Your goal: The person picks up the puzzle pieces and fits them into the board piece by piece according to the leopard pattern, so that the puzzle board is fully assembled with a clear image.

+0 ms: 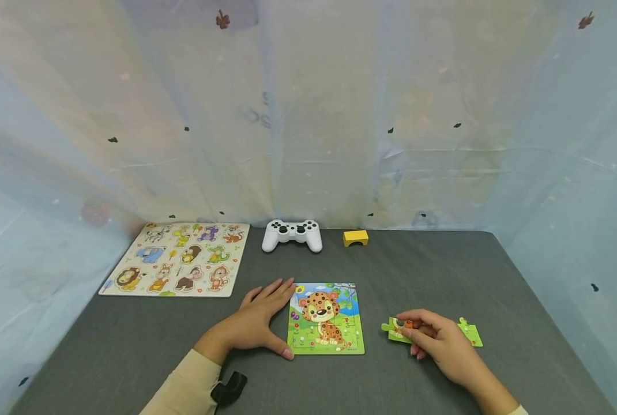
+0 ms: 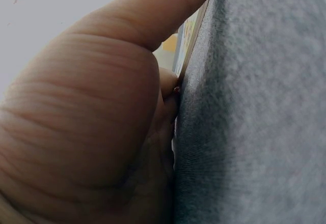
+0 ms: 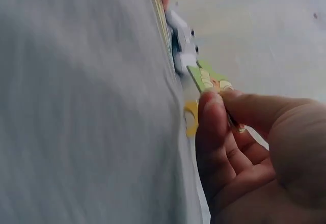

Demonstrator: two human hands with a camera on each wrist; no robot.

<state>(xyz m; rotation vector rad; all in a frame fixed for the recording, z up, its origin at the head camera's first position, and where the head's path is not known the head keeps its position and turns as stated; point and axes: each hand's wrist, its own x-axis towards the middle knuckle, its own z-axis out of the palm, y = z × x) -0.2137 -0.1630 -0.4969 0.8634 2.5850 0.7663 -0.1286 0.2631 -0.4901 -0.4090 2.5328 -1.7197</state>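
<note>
A square leopard puzzle board [image 1: 347, 340] lies on the grey table, with thin jigsaw lines across its picture. Along its left side rests my left hand [image 1: 259, 320], fingers spread and thumb stretched out at the lower left corner. The left wrist view shows mostly the palm and thumb of that hand, low over the table. Right of the board, my right hand [image 1: 440, 343] pinches a green puzzle piece [image 3: 198, 79] between thumb and fingers, partly covering its print. Just beyond this hand lies a second green puzzle piece [image 1: 473, 334], partly hidden by it.
At the back left lies a wooden animal board [image 1: 173, 259]. A white game controller [image 1: 292, 235] and a yellow arch block [image 1: 356, 237] stand along the back edge, before a pale hanging sheet [image 1: 319, 115]. A black strap-like object [image 1: 229, 389] sits by the left sleeve.
</note>
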